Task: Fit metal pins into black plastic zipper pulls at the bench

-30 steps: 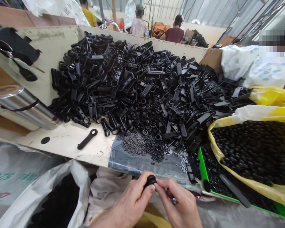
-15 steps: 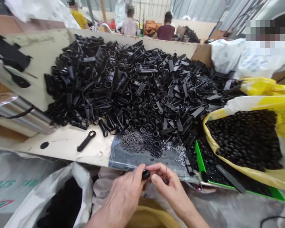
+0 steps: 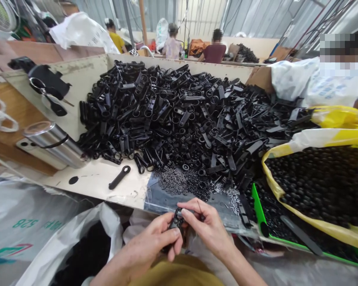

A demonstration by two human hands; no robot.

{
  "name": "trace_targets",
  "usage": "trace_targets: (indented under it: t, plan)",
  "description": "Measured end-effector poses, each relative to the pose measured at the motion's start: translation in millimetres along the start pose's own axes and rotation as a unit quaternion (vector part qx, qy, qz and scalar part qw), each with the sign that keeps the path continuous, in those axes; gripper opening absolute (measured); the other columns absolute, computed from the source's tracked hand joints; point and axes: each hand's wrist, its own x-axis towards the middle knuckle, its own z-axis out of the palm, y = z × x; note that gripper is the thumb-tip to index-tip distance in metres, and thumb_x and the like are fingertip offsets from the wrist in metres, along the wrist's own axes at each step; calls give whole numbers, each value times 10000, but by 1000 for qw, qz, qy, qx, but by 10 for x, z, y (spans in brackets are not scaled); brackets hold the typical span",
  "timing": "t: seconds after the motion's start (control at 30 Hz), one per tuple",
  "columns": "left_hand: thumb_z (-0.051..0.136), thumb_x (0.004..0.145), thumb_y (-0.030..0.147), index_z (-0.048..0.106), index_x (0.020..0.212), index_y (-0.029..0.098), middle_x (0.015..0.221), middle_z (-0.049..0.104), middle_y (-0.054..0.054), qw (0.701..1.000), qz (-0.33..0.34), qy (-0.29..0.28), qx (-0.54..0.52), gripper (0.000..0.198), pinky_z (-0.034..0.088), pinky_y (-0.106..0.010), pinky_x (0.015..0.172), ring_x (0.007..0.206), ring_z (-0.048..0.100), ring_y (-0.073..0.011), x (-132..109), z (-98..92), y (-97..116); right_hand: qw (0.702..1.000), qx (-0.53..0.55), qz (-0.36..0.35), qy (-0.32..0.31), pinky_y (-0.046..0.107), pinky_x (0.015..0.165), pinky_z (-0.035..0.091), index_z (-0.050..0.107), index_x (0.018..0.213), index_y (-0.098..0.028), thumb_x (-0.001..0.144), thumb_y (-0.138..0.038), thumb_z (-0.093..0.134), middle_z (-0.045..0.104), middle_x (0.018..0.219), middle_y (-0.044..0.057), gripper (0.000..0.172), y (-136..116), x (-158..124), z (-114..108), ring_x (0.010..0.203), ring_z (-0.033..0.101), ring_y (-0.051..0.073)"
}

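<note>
My left hand (image 3: 162, 236) is closed around a black plastic handle-like part (image 3: 176, 221), which is tilted with its far end up. At that upper end, the thumb and forefinger of my right hand (image 3: 204, 220) press on the part. Something small and dark shows among my right hand's other fingers, too small to name. Just beyond my hands, a dark mat (image 3: 158, 200) carries small grey pieces (image 3: 171, 180), little black pieces (image 3: 202, 190) and silvery pins (image 3: 233, 200). A single black ring-ended handle (image 3: 119, 177) lies on the board to the left.
A large heap of black plastic parts (image 3: 167, 107) fills the bin. On the right are a yellow-edged sack (image 3: 274, 178) of black pieces and a green tray (image 3: 258, 206). A steel flask (image 3: 59, 143) leans at left, above an open white sack (image 3: 107, 222). Several people sit farther back.
My left hand has turned, so the black part shows lengthwise instead of end-on. My right thumb and forefinger have come onto its upper end. The camera view has shifted to the left.
</note>
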Motion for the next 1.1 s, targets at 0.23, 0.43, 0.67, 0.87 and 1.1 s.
trace_targets:
  t: [0.23, 0.43, 0.67, 0.87, 1.1]
  plan:
    - [734, 862, 492, 606, 1203, 124, 675, 581, 41, 999, -17, 8, -30, 518, 197, -225, 521, 496, 340, -37, 23, -85, -126, 998, -36, 0, -47, 246, 612, 518, 821, 1099, -234, 962, -434, 645, 676, 860, 22, 299, -87, 23, -62, 678, 655, 149]
    - [738, 841, 544, 647, 1248, 195, 738, 623, 21, 994, 8, 93, 49, 543, 304, -207, 521, 551, 424, -85, 7, -252, -249, 986, -150, -63, -47, 248, 650, 504, 719, 1289, -284, 950, -307, 679, 674, 865, -6, 342, -15, -257, -128, 691, 611, 149]
    - [561, 936, 447, 698, 833, 224, 741, 733, -11, 830, 162, 282, 453, 281, 486, -285, 652, 718, 708, -229, 339, -299, -166, 954, -279, -80, 74, 266, 663, 503, 683, 1037, -227, 1034, -245, 549, 669, 866, 22, 135, 207, -353, -474, 723, 650, 177]
    - [545, 946, 259, 715, 940, 229, 798, 804, -36, 663, 248, 325, 627, 173, 496, -308, 578, 710, 781, -275, 656, -160, -211, 925, -364, -92, 63, 281, 694, 498, 662, 1023, -222, 1043, -193, 524, 677, 923, 31, 142, 237, -87, -488, 781, 685, 195]
    - [444, 988, 177, 676, 1011, 242, 852, 806, 4, 668, 314, 280, 615, 242, 533, -272, 633, 724, 783, -205, 561, -287, -209, 898, -417, -123, 65, 271, 627, 482, 674, 973, -220, 1086, -260, 474, 678, 911, 34, 233, 331, 20, -367, 719, 699, 182]
